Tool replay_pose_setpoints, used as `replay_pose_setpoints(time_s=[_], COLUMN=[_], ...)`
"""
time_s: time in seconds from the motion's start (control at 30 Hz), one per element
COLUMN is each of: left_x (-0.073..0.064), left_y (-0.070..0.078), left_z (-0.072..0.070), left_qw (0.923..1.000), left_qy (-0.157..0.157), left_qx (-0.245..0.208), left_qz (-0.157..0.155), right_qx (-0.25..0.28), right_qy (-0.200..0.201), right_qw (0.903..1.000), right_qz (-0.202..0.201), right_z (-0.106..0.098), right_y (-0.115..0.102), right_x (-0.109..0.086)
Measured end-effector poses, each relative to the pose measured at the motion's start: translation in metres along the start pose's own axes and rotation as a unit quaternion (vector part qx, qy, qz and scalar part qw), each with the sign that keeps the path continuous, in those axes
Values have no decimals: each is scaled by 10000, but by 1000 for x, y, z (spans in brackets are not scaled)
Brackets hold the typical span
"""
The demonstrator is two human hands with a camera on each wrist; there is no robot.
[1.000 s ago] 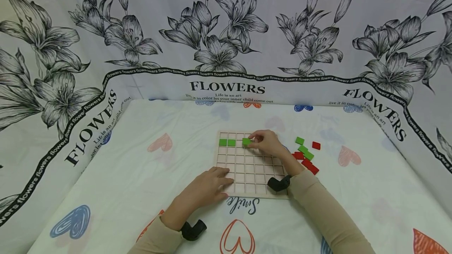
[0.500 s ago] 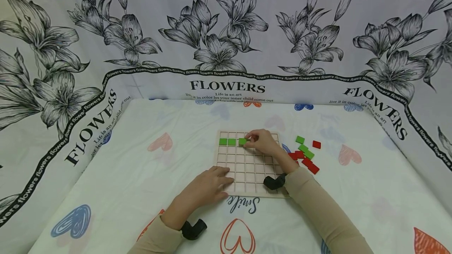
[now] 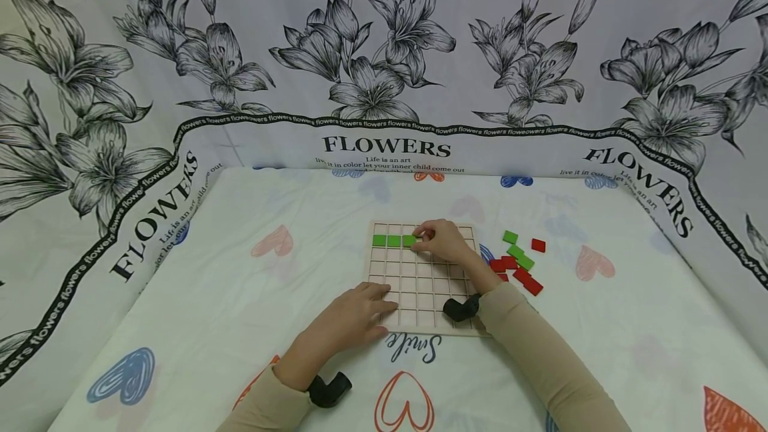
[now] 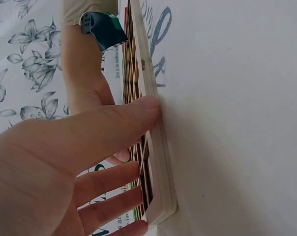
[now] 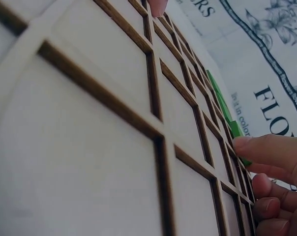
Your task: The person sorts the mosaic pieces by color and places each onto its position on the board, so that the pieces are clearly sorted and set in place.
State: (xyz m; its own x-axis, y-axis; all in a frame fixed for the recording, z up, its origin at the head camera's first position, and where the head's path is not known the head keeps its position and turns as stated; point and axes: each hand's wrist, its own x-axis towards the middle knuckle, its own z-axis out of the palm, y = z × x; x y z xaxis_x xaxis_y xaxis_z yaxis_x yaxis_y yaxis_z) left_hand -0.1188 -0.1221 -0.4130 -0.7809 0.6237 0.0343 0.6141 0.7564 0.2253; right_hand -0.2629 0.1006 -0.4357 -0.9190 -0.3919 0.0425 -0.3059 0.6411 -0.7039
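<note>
Green tile (image 3: pixel 409 241), 1 piece: at the 3rd cell of the 2nd row from the grid board's far edge, right of 2 set green tiles (image 3: pixel 394 241). Change: shifted leftward along that row; run of green now apparently 3 long, full seating not discernible. Right hand (image 3: pixel 444 240): over the grid board (image 3: pixel 408 301), thumb and fingertip pinching the tile. Left hand (image 3: pixel 351 315): at the board's near-left corner, fingers loosely extended, thumb against its edge, nothing grasped. Loose tiles (image 3: pixel 531 287), red and green: right of the board.

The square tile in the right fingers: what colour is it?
Green square tile, best in the head view.
</note>
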Motion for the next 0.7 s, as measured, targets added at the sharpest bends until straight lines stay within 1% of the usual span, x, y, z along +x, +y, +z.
replay_pose_setpoints(time_s=[0.3, 0.57, 0.7], left_x=[1, 1, 1], left_y=[0, 0, 0], left_z=[-1, 0, 0], left_qw=[10000, 10000, 10000], left_qy=[-30, -36, -57], left_qx=[-64, -48, -31], left_qz=[-36, -28, -34], right_qx=[-25, 102, 127], right_qy=[-42, 37, 66], right_qw=[9999, 9999, 9998], right_qz=[144, 76, 106], right_z=[0, -3, -6], right_y=[-3, -2, -2], right_x=[-1, -7, -11])
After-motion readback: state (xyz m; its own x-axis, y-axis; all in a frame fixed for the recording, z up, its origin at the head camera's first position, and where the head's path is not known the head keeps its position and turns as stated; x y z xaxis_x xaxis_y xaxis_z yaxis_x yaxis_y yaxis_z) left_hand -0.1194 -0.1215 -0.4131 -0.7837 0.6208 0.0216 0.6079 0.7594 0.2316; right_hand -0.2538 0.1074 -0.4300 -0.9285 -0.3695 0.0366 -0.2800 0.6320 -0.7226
